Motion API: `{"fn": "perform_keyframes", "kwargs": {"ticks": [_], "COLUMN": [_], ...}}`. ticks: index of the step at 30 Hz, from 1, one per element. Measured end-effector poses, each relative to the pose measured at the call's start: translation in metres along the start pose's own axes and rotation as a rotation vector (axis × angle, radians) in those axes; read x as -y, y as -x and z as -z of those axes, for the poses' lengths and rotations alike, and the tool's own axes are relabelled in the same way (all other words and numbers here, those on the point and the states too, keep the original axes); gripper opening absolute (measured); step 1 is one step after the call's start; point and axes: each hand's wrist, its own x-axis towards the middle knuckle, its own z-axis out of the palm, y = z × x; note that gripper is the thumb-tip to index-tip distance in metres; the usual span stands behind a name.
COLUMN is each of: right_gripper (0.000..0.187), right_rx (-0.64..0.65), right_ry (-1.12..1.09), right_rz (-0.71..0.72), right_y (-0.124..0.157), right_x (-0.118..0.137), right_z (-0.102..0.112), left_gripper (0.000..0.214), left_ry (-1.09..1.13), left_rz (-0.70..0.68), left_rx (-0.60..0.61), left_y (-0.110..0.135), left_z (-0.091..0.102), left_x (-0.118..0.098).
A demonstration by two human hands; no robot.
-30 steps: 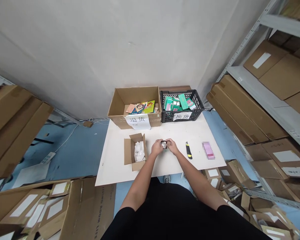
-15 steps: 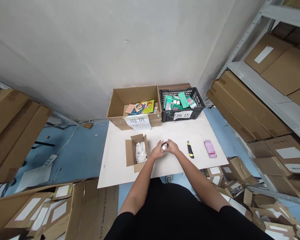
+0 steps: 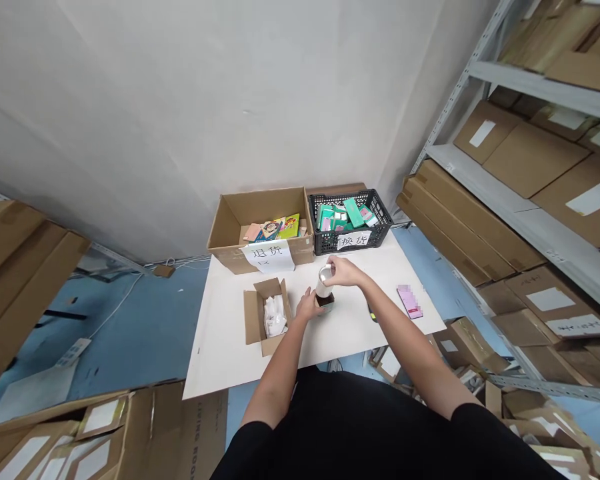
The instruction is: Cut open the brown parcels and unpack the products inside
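My right hand [image 3: 344,272] grips the top of a white cylinder with a silvery round end [image 3: 323,285]; its exact kind is too small to make out. The cylinder stands upright, its lower end in or just above the opening of a small dark-mouthed box [image 3: 326,307] on the table. Fingers closed round its left side, my left hand [image 3: 307,307] holds that box. Just left of it is an open cardboard box [image 3: 253,320] with white packing material [image 3: 275,316] inside. My right forearm partly covers a black and yellow utility knife [image 3: 372,313].
A large carton [image 3: 260,257] of books and a black crate [image 3: 350,245] of green boxes stand along the back of the white table [image 3: 215,360]. Rightward lies a pink-screened phone [image 3: 410,301]. Shelving [image 3: 485,180] with cartons rises at right; cartons also crowd the floor.
My right hand has risen with the white cylinder, which now shows above the small box. My left hand stays low at the box. The camera view has shifted, and my right forearm now covers most of the knife.
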Motion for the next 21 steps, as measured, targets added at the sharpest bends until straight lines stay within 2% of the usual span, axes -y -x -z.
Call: {"fn": "perform_keyframes", "kwargs": {"ticks": [2,4,5,7,10,13,15,18,21], "right_gripper": [0.049,0.044,0.042,0.04,0.038,0.039,0.043,0.055,0.087], "right_rx": [-0.042,-0.088,-0.109,-0.161,-0.269,-0.343,-0.358,-0.288,-0.071], "right_ry": [-0.033,-0.073,-0.098,-0.15,-0.189,-0.212,-0.324,-0.67,-0.912], "right_rz": [0.074,0.104,0.105,0.085,0.036,0.025,0.046,0.11,0.222], "right_y": [0.003,0.006,0.008,0.011,0.013,0.013,0.014,0.022,0.035], "right_x": [0.017,0.029,0.033,0.037,0.041,0.044,0.042,0.028,0.01], "right_z": [0.031,0.054,0.062,0.071,0.073,0.068,0.064,0.06,0.052], "left_gripper": [0.112,0.13,0.138,0.144,0.126,0.108,0.098,0.099,0.11], "left_ry": [-0.029,-0.027,0.003,0.135,0.411,0.544,0.578,0.689,0.879], "left_rz": [-0.01,-0.012,-0.027,-0.116,-0.356,-0.528,-0.5,-0.448,-0.483], "left_rx": [0.02,0.002,-0.04,-0.2,-0.485,-0.567,-0.622,-0.625,-0.513], "left_y": [0.005,0.013,0.019,0.033,0.055,0.068,0.072,0.074,0.077], "left_z": [0.009,0.026,0.037,0.062,0.1,0.128,0.143,0.161,0.177], "left_x": [-0.003,-0.007,-0.011,-0.023,-0.061,-0.113,-0.141,-0.161,-0.164]}}
